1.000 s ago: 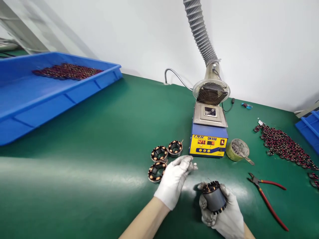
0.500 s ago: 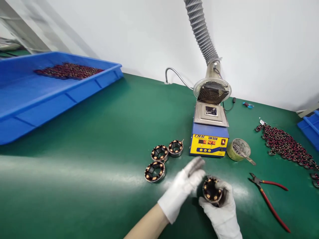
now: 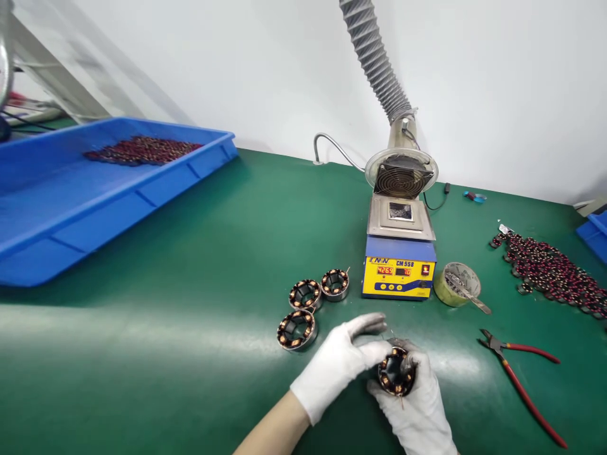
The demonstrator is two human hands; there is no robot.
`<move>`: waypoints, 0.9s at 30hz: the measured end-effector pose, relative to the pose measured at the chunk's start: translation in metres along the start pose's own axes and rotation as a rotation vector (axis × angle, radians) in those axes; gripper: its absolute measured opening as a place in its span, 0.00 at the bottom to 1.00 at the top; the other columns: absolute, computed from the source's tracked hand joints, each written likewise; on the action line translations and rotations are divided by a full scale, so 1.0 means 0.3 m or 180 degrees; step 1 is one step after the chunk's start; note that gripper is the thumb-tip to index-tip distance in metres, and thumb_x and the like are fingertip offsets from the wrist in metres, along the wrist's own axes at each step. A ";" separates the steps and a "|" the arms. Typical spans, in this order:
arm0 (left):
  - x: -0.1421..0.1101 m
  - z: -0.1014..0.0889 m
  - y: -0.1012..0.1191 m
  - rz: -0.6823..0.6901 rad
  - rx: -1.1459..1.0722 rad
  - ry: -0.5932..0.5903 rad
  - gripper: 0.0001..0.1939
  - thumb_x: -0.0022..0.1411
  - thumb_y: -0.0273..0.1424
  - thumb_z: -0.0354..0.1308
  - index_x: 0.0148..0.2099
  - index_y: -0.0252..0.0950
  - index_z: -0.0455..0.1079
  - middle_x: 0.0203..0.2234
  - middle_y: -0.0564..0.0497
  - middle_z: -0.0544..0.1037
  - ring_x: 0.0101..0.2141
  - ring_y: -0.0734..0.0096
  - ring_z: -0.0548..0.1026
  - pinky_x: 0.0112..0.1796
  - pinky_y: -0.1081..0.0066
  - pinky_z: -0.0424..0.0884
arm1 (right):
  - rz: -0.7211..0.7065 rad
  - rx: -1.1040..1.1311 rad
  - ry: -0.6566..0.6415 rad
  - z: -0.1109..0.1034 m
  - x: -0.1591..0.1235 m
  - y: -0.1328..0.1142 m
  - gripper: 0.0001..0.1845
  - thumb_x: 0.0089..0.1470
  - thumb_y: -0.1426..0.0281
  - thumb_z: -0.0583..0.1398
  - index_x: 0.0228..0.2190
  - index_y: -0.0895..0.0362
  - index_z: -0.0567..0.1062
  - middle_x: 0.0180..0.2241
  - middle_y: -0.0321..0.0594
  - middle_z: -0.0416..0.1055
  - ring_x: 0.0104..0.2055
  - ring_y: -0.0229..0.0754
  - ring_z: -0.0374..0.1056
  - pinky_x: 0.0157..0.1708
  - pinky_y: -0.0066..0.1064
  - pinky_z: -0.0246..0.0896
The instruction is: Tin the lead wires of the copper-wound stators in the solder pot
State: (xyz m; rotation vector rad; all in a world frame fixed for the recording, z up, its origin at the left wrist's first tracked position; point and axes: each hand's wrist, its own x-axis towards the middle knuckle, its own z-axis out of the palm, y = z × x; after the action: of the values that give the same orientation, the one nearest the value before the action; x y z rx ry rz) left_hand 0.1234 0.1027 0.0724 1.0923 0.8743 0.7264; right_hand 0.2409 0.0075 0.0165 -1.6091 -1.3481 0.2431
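Note:
A motor stator [image 3: 385, 383], a ring with copper windings and a black inside, is held in my gloved right hand [image 3: 420, 398], whose fingers wrap its right side. A short copper wire end points down from its lower rim. My gloved left hand [image 3: 348, 351] is at its upper left, fingers stretched out and apart, with the thumb at the ring's rim. A thin wire shows just beyond the fingertips. To the left of my hands, three more stators stand on the green table: a front one [image 3: 283, 340], a middle one [image 3: 294, 302] and a rear one [image 3: 334, 296].
A blue and yellow solder pot [image 3: 398, 272] stands ahead under an exhaust hose [image 3: 374, 57]. Right of it are a small tub [image 3: 448, 296] with a flat tool, red-handled cutters [image 3: 496, 344] and a pile of wound parts [image 3: 550, 272]. A blue tray [image 3: 118, 208] lies left.
The stator in my right hand has turned, so its copper wire end now points downward. My left hand has come closer, its thumb now at the rim. The solder pot's display digits have changed.

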 end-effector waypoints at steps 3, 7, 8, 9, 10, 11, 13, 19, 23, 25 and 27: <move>0.003 0.034 -0.012 -0.0317 -0.0004 0.0243 0.20 0.37 0.34 0.64 0.35 0.30 0.71 0.30 0.45 0.76 0.33 0.60 0.73 0.38 0.67 0.69 | 0.0112 0.0082 0.0089 0.009 -0.003 -0.001 0.22 0.37 0.66 0.64 0.37 0.53 0.65 0.41 0.44 0.71 0.41 0.47 0.70 0.39 0.36 0.66; 0.005 0.079 0.000 -0.0559 -0.0231 0.0445 0.16 0.30 0.32 0.62 0.26 0.31 0.69 0.21 0.50 0.74 0.26 0.67 0.71 0.30 0.72 0.67 | 0.0011 0.0191 -0.0017 0.010 0.001 -0.001 0.21 0.38 0.67 0.64 0.37 0.52 0.66 0.39 0.42 0.72 0.39 0.45 0.70 0.37 0.34 0.67; 0.003 0.081 0.002 -0.0522 -0.0130 0.0477 0.14 0.30 0.32 0.61 0.24 0.32 0.68 0.20 0.51 0.73 0.25 0.68 0.70 0.29 0.72 0.66 | 0.0003 0.0209 -0.0054 0.007 0.003 -0.004 0.22 0.38 0.67 0.64 0.37 0.52 0.66 0.39 0.42 0.72 0.39 0.45 0.70 0.37 0.34 0.67; 0.002 0.078 0.003 -0.0460 -0.0008 0.0503 0.12 0.30 0.32 0.59 0.23 0.32 0.68 0.19 0.51 0.73 0.24 0.69 0.70 0.28 0.73 0.66 | 0.0015 0.0204 -0.0080 0.003 0.006 -0.007 0.22 0.38 0.68 0.65 0.38 0.52 0.66 0.39 0.42 0.72 0.39 0.45 0.71 0.37 0.34 0.67; 0.000 0.071 0.003 -0.0389 0.0118 0.0525 0.11 0.32 0.32 0.59 0.23 0.32 0.67 0.18 0.51 0.72 0.24 0.69 0.70 0.28 0.73 0.65 | 0.0035 0.0182 -0.0097 -0.001 0.009 -0.011 0.23 0.37 0.68 0.65 0.38 0.52 0.66 0.40 0.42 0.72 0.40 0.45 0.71 0.37 0.34 0.68; -0.003 0.062 0.002 -0.0325 0.0214 0.0545 0.10 0.33 0.32 0.59 0.23 0.32 0.67 0.19 0.51 0.72 0.24 0.69 0.70 0.28 0.72 0.66 | 0.0046 0.0150 -0.0107 -0.004 0.012 -0.015 0.23 0.37 0.68 0.65 0.38 0.52 0.66 0.40 0.42 0.72 0.40 0.45 0.71 0.36 0.33 0.68; -0.007 0.043 0.004 -0.0130 0.0232 0.0596 0.14 0.34 0.34 0.60 0.27 0.32 0.68 0.24 0.48 0.75 0.28 0.65 0.72 0.31 0.71 0.68 | 0.0049 0.0089 -0.0110 -0.010 0.015 -0.021 0.22 0.38 0.67 0.65 0.37 0.53 0.66 0.39 0.43 0.72 0.39 0.46 0.71 0.36 0.34 0.68; -0.009 0.076 0.023 -0.0006 0.0758 0.0271 0.21 0.35 0.31 0.60 0.38 0.34 0.71 0.35 0.47 0.76 0.38 0.59 0.72 0.42 0.67 0.67 | -0.0012 0.0074 -0.0164 -0.010 0.015 -0.021 0.23 0.40 0.64 0.64 0.39 0.53 0.65 0.39 0.43 0.72 0.38 0.46 0.71 0.35 0.35 0.68; -0.003 0.112 0.008 -0.0189 0.0102 0.0631 0.08 0.32 0.31 0.59 0.20 0.34 0.69 0.20 0.49 0.74 0.27 0.62 0.73 0.31 0.69 0.70 | 0.0079 0.0069 -0.0107 -0.011 0.016 -0.019 0.19 0.40 0.66 0.64 0.36 0.52 0.65 0.40 0.43 0.72 0.38 0.45 0.71 0.33 0.34 0.68; -0.003 0.097 0.004 -0.0221 -0.0407 0.0827 0.10 0.30 0.31 0.62 0.21 0.33 0.69 0.20 0.49 0.74 0.26 0.63 0.72 0.30 0.70 0.69 | 0.0092 0.0052 -0.0145 -0.011 0.014 -0.017 0.21 0.38 0.67 0.65 0.37 0.53 0.65 0.40 0.43 0.72 0.39 0.46 0.71 0.35 0.34 0.68; -0.004 0.066 0.010 -0.0065 -0.0851 0.0976 0.14 0.34 0.33 0.64 0.26 0.32 0.70 0.23 0.48 0.75 0.30 0.64 0.73 0.34 0.71 0.69 | 0.0105 0.0019 -0.0205 -0.009 0.009 -0.015 0.22 0.37 0.67 0.65 0.36 0.53 0.65 0.40 0.43 0.72 0.40 0.46 0.70 0.37 0.35 0.67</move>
State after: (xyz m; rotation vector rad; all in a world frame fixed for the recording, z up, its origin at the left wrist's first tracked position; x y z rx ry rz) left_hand 0.1399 0.0938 0.0798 0.7439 1.0119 0.9801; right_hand 0.2410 0.0079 0.0224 -1.6316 -1.3691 0.3210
